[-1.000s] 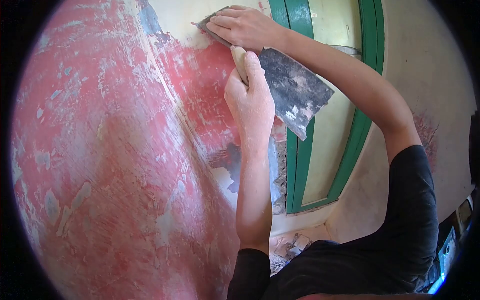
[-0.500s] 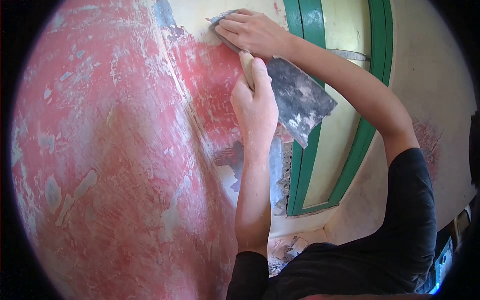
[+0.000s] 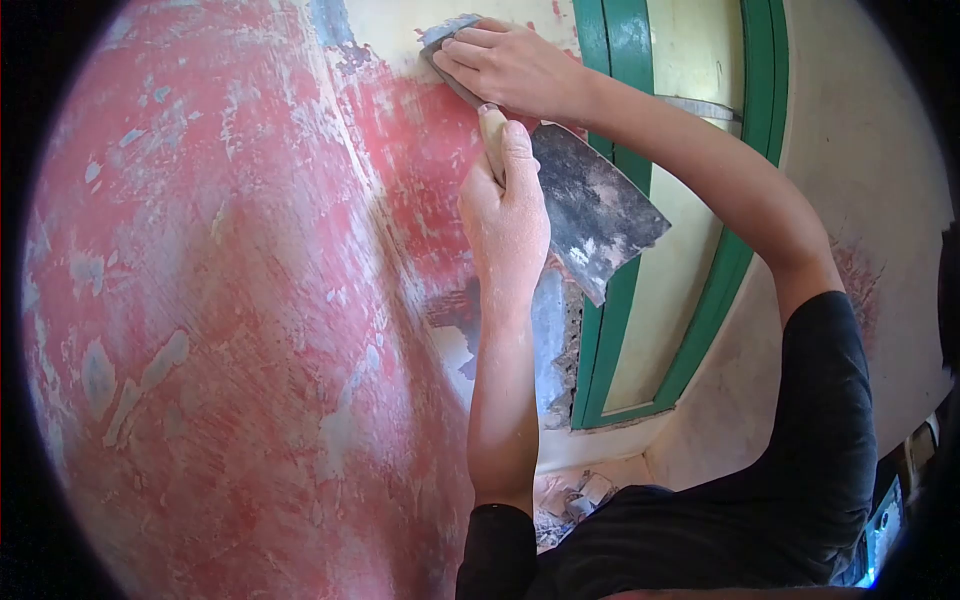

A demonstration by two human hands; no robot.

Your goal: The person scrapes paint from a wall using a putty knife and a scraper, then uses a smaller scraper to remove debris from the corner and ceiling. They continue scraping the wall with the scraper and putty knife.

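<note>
My left hand (image 3: 507, 210) is closed around the wooden handle (image 3: 493, 135) of a wide putty knife, its thumb lying along the handle. The knife's dark blade (image 3: 605, 210), smeared with pale residue, extends to the right of that hand. Higher up, my right hand (image 3: 510, 65) presses a thin grey flat scraper (image 3: 447, 72) against the wall, fingers bent over it. A grey patch (image 3: 452, 27) shows on the cream surface at the scraper's upper edge. The handle's end sits just below the scraper.
The wall (image 3: 240, 330) has worn red paint with pale and grey patches. To the right stands a green frame (image 3: 612, 340) around cream panels, beside a broken masonry edge (image 3: 572, 345). Rubble (image 3: 580, 500) lies at the bottom, near a pale side wall (image 3: 850, 130).
The grey patch beside the scraper shows larger along its upper edge. My right hand has shifted very slightly, and the putty knife has moved a little down and left with my left hand.
</note>
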